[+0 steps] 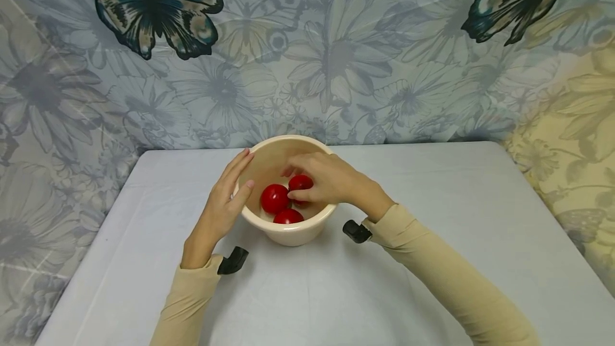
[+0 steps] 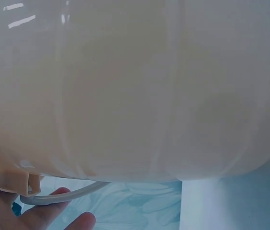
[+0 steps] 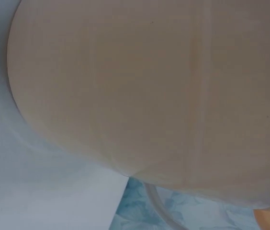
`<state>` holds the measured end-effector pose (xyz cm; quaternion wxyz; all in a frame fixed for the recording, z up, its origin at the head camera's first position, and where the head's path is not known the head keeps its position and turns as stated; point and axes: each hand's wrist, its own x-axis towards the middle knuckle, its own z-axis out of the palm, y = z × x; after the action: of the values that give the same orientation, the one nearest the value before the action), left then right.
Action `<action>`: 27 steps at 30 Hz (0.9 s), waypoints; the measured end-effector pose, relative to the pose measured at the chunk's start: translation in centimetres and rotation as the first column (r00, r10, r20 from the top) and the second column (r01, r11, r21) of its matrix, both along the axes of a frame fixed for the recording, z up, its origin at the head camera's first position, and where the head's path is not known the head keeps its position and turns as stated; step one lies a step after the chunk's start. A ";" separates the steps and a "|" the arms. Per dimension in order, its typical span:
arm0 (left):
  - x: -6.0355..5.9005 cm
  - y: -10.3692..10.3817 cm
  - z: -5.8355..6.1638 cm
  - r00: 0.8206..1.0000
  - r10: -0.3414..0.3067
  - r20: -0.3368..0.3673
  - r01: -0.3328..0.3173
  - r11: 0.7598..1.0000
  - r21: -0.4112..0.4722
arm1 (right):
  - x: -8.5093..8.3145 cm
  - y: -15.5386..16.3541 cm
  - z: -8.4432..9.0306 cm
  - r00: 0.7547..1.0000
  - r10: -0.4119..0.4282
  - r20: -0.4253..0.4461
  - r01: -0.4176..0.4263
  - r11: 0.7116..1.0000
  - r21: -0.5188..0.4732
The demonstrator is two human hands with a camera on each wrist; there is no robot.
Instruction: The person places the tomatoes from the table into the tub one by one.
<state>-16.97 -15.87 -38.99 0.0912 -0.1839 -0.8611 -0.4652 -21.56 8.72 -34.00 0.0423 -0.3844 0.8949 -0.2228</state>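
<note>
A cream plastic bucket [image 1: 293, 235] stands on the table, and shiny red tomatoes [image 1: 275, 199] lie inside it. My right hand [image 1: 329, 178] reaches in over the right rim, its thumb and fingers around one red tomato [image 1: 301, 181]. At the left rim my left hand [image 1: 223, 204] rests with its fingers fairly straight, touching the bucket. The bucket's outer wall [image 2: 125, 96] fills most of the left wrist view, with the left fingers at the lower left beside a grey handle [image 2: 70, 196]. In the right wrist view the bucket wall [image 3: 125, 96] hides the right hand's grip.
A white cloth covers the table [image 1: 432, 218]. Behind its back edge hangs a patterned curtain [image 1: 336, 68] with flowers and butterflies. The bucket stands near that back edge. Black wrist cameras [image 1: 233, 260] stick out from both sleeves.
</note>
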 end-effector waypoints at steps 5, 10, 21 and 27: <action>-0.1 -0.1 -0.1 1.000 0.000 -0.018 0.000 1.000 0.002 | 0.0 0.0 0.0 1.000 0.000 0.000 0.000 1.000 -0.030; -0.1 0.0 -0.1 0.999 0.003 -0.043 -0.003 1.000 0.004 | 0.1 0.0 0.0 1.000 -0.004 -0.003 0.004 0.999 -0.047; -0.1 -0.1 0.2 0.993 0.048 -0.104 -0.054 0.997 -0.053 | -0.1 0.2 -0.1 0.996 -0.043 -0.082 0.031 0.990 -0.135; -0.1 -0.6 0.6 0.990 0.064 -0.128 -0.075 0.994 -0.080 | -0.4 0.7 0.0 0.996 -0.062 -0.070 0.047 0.981 -0.189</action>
<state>-17.03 -16.47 -38.38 0.1534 -0.1865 -0.8784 -0.4125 -21.91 9.44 -34.01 -0.0341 -0.3702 0.8811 -0.2924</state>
